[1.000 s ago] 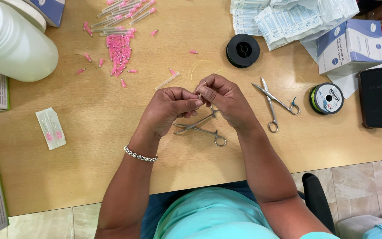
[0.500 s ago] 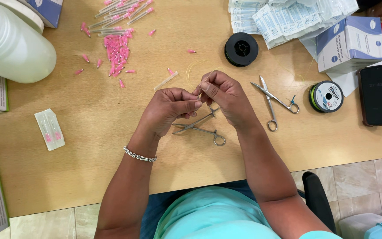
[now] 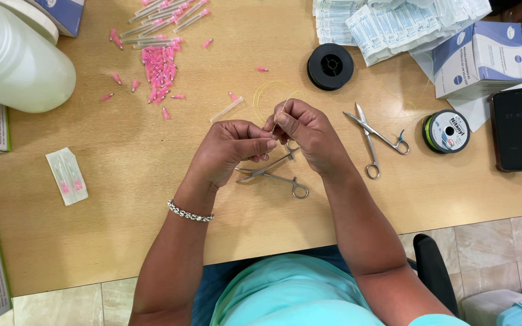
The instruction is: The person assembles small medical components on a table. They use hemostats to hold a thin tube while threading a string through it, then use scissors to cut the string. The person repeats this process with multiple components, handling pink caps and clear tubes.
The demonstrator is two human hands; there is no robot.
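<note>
Since a moment ago both hands have lifted a little off the wooden table (image 3: 122, 181) and drawn closer, so the fine work goes on at fingertip level. The left hand (image 3: 231, 148) is closed, thumb against forefinger; the right hand (image 3: 303, 130) pinches a thin, pale yellowish thread (image 3: 280, 111) that rises above its fingers and loops faintly over the table. Steel ring-handled forceps (image 3: 273, 174) lie just beneath.

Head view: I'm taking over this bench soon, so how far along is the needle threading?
Done: a heap of loose pink caps lies on the table. In hand: left hand and right hand both pinch a thin needle, yellow thread looping off it. To do: capped needles wait above the heap; clamp and scissors lie untouched.
</note>
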